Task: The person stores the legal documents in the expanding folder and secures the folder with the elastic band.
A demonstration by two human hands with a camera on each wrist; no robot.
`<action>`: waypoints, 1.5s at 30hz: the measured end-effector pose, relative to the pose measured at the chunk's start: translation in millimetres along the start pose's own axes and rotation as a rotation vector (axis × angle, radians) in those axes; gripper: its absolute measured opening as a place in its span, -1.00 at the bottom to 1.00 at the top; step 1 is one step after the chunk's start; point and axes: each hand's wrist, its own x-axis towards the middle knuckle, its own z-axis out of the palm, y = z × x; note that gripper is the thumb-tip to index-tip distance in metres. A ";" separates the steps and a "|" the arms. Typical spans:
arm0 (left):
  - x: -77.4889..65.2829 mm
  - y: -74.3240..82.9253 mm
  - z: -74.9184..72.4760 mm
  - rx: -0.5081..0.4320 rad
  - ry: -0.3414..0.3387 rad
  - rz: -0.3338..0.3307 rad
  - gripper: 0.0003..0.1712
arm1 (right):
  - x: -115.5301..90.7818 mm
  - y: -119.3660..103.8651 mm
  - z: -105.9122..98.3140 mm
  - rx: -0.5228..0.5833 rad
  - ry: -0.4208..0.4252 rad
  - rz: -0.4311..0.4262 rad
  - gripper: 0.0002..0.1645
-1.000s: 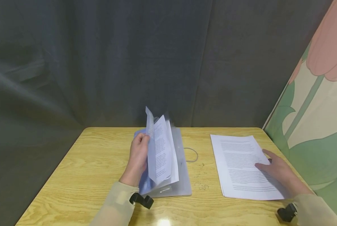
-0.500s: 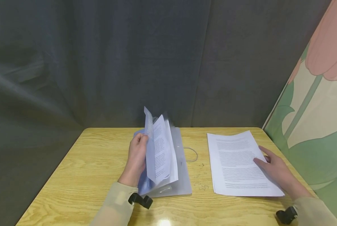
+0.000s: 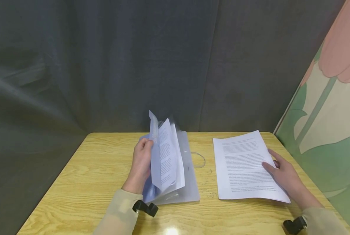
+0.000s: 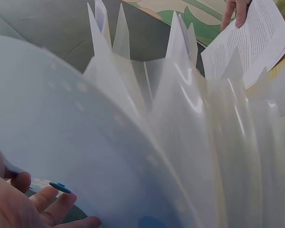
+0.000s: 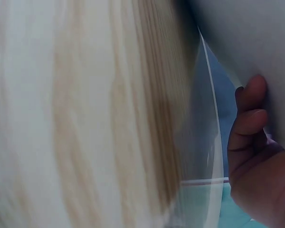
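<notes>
A translucent expanding file folder (image 3: pixel 192 182) stands fanned out at the table's middle, with printed sheets (image 3: pixel 166 156) in its pockets. My left hand (image 3: pixel 140 161) grips the edge of its bluish cover, holding it up and to the left. In the left wrist view, a small blue button (image 4: pixel 60 187) lies by the fingers, and the clear pockets (image 4: pixel 185 133) spread to the right. My right hand (image 3: pixel 284 174) pinches a stack of printed paper (image 3: pixel 242 169) by its right edge, thumb on top. The right wrist view shows curled fingers (image 5: pixel 249 121) beneath the pale underside of that stack (image 5: pixel 261 38).
An elastic loop (image 3: pixel 199 160) sticks out from the folder's right side onto the wooden table (image 3: pixel 75 182). A dark curtain (image 3: pixel 148 65) hangs behind the table, and a flower-patterned panel (image 3: pixel 333 137) borders it on the right.
My right hand has raised the paper stack slightly and drawn it left toward the folder. My left hand keeps its grip on the cover, almost unmoved.
</notes>
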 end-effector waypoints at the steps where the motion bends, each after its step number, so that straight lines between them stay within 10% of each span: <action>1: 0.3 0.3 -0.4 0.000 -0.001 -0.004 -0.75 | -0.5 -1.0 1.0 0.010 0.002 0.000 -0.04; 45: -2.7 2.4 -13.8 -0.025 -0.009 -0.011 -0.75 | -8.5 -83.9 47.4 0.417 0.017 -0.097 -0.06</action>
